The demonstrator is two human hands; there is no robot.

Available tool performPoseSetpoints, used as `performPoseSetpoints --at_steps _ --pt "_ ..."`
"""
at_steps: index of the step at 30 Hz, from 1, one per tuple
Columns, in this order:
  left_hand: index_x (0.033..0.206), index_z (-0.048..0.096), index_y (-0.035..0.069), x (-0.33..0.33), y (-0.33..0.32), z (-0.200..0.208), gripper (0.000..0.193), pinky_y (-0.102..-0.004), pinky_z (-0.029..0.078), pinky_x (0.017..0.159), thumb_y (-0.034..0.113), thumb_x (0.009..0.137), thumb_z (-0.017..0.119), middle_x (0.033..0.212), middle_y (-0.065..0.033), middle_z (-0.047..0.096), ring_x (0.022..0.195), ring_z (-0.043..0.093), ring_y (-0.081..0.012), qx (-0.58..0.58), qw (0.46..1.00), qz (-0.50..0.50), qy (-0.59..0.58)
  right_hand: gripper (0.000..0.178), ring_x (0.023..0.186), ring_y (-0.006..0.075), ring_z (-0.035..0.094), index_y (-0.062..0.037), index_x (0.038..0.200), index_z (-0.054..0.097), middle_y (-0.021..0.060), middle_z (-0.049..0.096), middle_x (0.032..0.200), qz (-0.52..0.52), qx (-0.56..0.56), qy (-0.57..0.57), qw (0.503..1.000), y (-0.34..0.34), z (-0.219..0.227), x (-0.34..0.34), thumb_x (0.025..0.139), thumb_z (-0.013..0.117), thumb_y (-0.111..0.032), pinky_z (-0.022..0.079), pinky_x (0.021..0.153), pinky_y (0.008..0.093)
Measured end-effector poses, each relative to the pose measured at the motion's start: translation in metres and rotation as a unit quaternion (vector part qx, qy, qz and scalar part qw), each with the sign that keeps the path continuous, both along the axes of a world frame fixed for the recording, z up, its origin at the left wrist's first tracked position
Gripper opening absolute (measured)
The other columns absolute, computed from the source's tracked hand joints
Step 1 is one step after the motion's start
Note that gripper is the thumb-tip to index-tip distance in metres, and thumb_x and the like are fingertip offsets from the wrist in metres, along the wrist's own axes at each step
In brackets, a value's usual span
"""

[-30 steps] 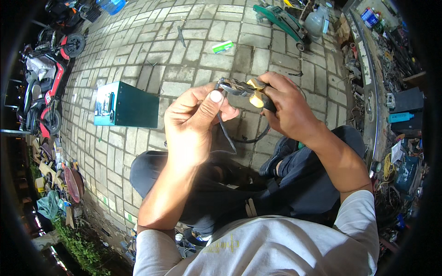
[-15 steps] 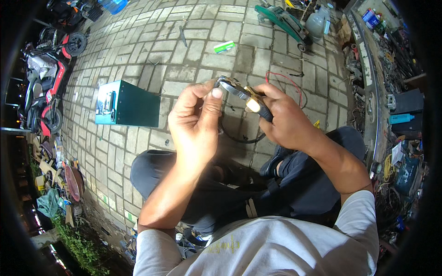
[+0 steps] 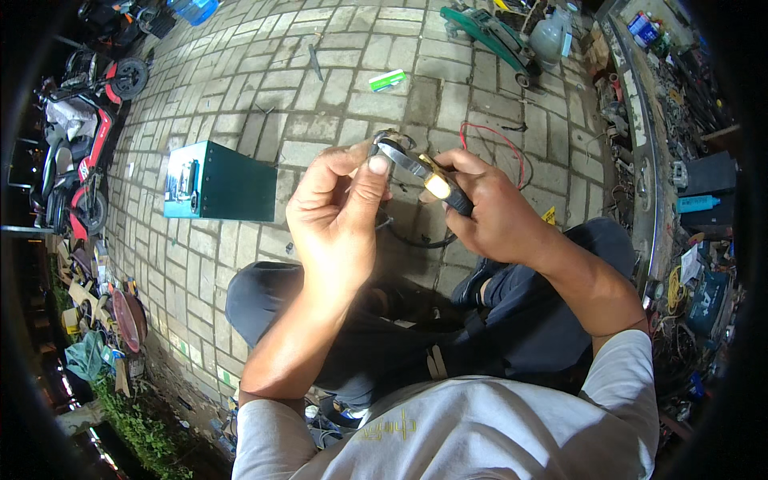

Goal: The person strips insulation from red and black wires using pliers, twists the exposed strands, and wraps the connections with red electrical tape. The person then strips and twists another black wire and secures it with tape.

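My right hand [image 3: 498, 206] is closed around the yellow-and-black handles of a pair of pliers [image 3: 406, 158]. Their metal jaws reach left to my left thumb. My left hand [image 3: 330, 210] pinches a small dark part [image 3: 381, 138] between thumb and fingers, right at the plier tips. What exactly that part is, and how far the jaws close on it, is hidden by the thumb. Below both hands a black cable [image 3: 424, 245] curves over the paving; its ends are hidden from view.
On the brick paving lie a red wire [image 3: 518, 152], a green-and-white packet [image 3: 387, 80] and a dark green box [image 3: 240, 182]. A green floor jack [image 3: 488, 38] stands ahead right beside a clear jug [image 3: 549, 44]. Red scooters [image 3: 94, 152] are at left; cluttered tools line the right.
Both hands have shifted very slightly left, and the pliers have turned a little in my right hand. My left thumb still presses the dark part at the jaws.
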State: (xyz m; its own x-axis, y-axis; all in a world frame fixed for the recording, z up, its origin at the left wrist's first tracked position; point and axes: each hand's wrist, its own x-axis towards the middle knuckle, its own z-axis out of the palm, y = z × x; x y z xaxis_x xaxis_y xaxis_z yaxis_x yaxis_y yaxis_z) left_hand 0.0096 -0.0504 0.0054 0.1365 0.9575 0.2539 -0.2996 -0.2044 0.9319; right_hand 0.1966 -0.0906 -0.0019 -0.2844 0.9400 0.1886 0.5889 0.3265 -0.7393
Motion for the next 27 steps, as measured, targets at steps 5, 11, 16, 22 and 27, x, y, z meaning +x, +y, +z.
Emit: performPoseSetpoints --at_steps 5,11,16,22,27 --pt "0.094 0.063 -0.003 -0.001 -0.001 0.004 0.006 -0.0255 0.05 0.062 0.001 0.089 0.063 0.085 -0.0089 0.063 0.068 0.058 -0.0127 0.01 0.999 0.012 0.031 0.04 0.079 0.0214 0.056 0.0061 0.114 0.051 0.0128 0.055 0.09 -0.009 0.006 0.019 1.0 -0.001 -0.003 -0.001 0.075 0.053 0.006 0.044 0.073 0.0288" --pt "0.094 0.062 -0.003 -0.001 -0.002 0.005 0.01 -0.0224 0.045 0.057 0.006 0.093 0.059 0.079 -0.0078 0.062 0.064 0.056 -0.0113 -0.01 0.999 -0.034 0.006 0.042 0.067 0.0158 0.047 0.0038 0.117 0.045 0.0078 0.052 0.072 -0.014 -0.019 0.076 0.997 0.0 -0.009 -0.002 0.075 0.052 0.008 0.041 0.064 0.0277" --pt "0.099 0.058 -0.001 -0.003 -0.002 0.01 0.017 -0.0188 0.039 0.058 0.015 0.095 0.059 0.075 0.0001 0.055 0.063 0.048 -0.006 -0.001 0.995 -0.024 0.095 0.02 0.088 0.0364 0.059 0.0092 0.089 0.059 0.0197 0.055 0.103 -0.038 0.022 0.045 0.998 0.002 -0.004 -0.001 0.072 0.064 0.0 0.049 0.076 0.0387" --pt "0.082 0.055 0.001 -0.001 0.013 0.0 0.027 -0.0201 0.036 0.054 0.019 0.082 0.076 0.069 0.001 0.05 0.064 0.041 -0.0051 0.09 0.946 0.02 0.311 0.021 0.088 0.0368 0.059 0.0079 0.09 0.062 0.0192 0.056 0.103 -0.076 0.094 -0.014 0.993 0.0 -0.005 -0.001 0.071 0.065 0.001 0.049 0.076 0.0395" --pt "0.062 0.044 0.007 0.007 0.018 -0.001 0.04 -0.0196 0.024 0.047 0.019 0.081 0.077 0.059 0.0074 0.04 0.057 0.03 -0.0028 0.078 0.949 0.016 0.304 0.019 0.09 0.0378 0.059 0.0076 0.089 0.062 0.0196 0.057 0.103 -0.105 0.064 0.021 0.992 -0.003 -0.009 -0.001 0.072 0.062 0.0 0.048 0.076 0.0407"
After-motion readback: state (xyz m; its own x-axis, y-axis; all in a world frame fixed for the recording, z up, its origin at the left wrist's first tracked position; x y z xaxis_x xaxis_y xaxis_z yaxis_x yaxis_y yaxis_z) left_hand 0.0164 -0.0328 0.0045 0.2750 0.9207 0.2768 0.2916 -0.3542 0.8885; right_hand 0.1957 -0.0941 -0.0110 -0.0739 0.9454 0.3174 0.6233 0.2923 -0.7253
